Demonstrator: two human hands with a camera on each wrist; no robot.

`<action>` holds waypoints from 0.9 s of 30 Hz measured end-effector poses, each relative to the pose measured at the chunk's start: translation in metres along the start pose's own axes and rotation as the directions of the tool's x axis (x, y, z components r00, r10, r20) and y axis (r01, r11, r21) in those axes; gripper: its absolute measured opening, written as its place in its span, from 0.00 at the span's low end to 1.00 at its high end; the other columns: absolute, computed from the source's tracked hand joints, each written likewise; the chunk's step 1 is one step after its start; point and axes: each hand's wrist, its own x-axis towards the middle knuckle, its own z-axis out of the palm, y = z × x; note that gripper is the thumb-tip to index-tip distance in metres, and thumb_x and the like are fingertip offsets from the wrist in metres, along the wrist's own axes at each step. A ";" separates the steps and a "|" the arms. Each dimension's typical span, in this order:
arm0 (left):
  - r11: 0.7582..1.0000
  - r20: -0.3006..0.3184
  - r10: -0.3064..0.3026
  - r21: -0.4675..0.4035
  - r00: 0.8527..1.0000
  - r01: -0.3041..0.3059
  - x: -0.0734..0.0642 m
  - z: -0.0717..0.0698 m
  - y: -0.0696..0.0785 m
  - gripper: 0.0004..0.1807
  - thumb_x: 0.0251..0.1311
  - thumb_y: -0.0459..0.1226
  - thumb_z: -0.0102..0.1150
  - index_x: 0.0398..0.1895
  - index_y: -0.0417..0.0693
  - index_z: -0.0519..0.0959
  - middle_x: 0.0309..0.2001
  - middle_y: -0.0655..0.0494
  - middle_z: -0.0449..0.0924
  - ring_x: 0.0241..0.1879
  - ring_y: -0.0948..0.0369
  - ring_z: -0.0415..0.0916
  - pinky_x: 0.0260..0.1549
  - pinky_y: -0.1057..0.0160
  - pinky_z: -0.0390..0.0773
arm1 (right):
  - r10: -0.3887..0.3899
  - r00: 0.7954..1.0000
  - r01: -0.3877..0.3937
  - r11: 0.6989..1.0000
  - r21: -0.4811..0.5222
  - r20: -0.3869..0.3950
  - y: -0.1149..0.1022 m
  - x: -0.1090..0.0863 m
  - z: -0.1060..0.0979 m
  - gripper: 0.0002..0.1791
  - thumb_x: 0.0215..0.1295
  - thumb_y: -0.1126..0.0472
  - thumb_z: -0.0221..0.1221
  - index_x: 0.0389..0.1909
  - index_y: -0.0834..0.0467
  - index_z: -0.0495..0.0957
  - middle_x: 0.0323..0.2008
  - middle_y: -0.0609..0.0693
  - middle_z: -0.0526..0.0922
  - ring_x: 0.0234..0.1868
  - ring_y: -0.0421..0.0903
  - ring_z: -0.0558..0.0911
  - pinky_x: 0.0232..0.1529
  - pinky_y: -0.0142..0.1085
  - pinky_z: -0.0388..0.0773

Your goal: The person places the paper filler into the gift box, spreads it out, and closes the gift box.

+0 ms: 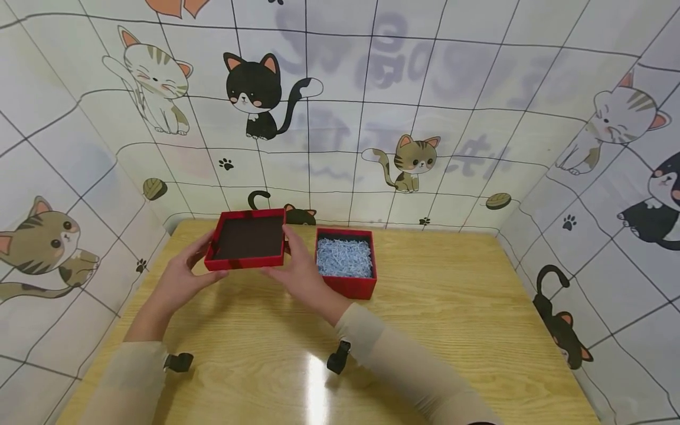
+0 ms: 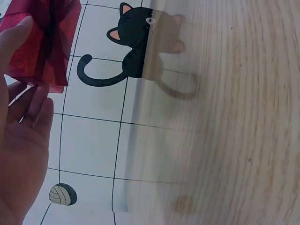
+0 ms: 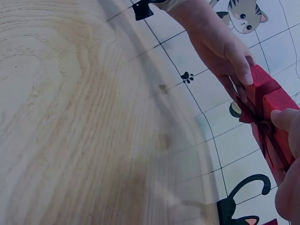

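Observation:
Both hands hold a red box lid [image 1: 249, 238] up above the back left of the table, its dark inner side facing the head camera. My left hand [image 1: 177, 280] grips its left edge, with the thumb at the front corner. On the opposite edge my right hand [image 1: 304, 276] grips it, thumb also toward the front. A dark red ribbon with a bow [image 3: 263, 125] crosses the lid's outer side in the right wrist view. Just right of the right hand stands the red box [image 1: 352, 288], uncovered and filled with pale blue shredded paper [image 1: 344, 258].
The light wood table [image 1: 441, 307] meets walls covered in a cat-print, gridded sheet [image 1: 340, 118] at the back and both sides. Black straps [image 1: 339, 357] are worn at both wrists over beige sleeves [image 1: 404, 360].

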 end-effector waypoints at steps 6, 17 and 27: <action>0.999 -0.047 0.052 -0.009 0.998 -0.052 -0.001 0.003 0.006 0.56 0.62 0.36 0.83 0.90 0.63 0.60 0.81 0.45 0.70 0.79 0.45 0.66 0.63 0.82 0.67 | -0.047 0.998 0.048 0.998 -0.034 0.044 -0.001 0.001 -0.017 0.57 0.70 0.53 0.77 0.91 0.50 0.53 0.87 0.43 0.59 0.81 0.50 0.69 0.67 0.41 0.82; 0.987 -0.121 0.129 -0.081 0.984 -0.139 0.000 0.008 0.016 0.52 0.60 0.26 0.82 0.87 0.55 0.68 0.78 0.42 0.73 0.70 0.74 0.70 0.67 0.80 0.68 | -0.116 0.992 0.116 0.993 -0.008 0.041 0.000 0.002 -0.033 0.53 0.68 0.59 0.79 0.88 0.54 0.60 0.83 0.50 0.67 0.72 0.51 0.80 0.63 0.36 0.84; 0.957 -0.245 0.227 -0.123 0.943 -0.262 0.006 0.014 0.018 0.39 0.59 0.15 0.74 0.75 0.39 0.79 0.67 0.35 0.81 0.61 0.70 0.82 0.64 0.74 0.76 | -0.206 0.978 0.204 0.978 -0.046 -0.042 0.008 0.006 -0.040 0.43 0.71 0.63 0.76 0.83 0.58 0.69 0.73 0.53 0.79 0.66 0.50 0.85 0.70 0.43 0.80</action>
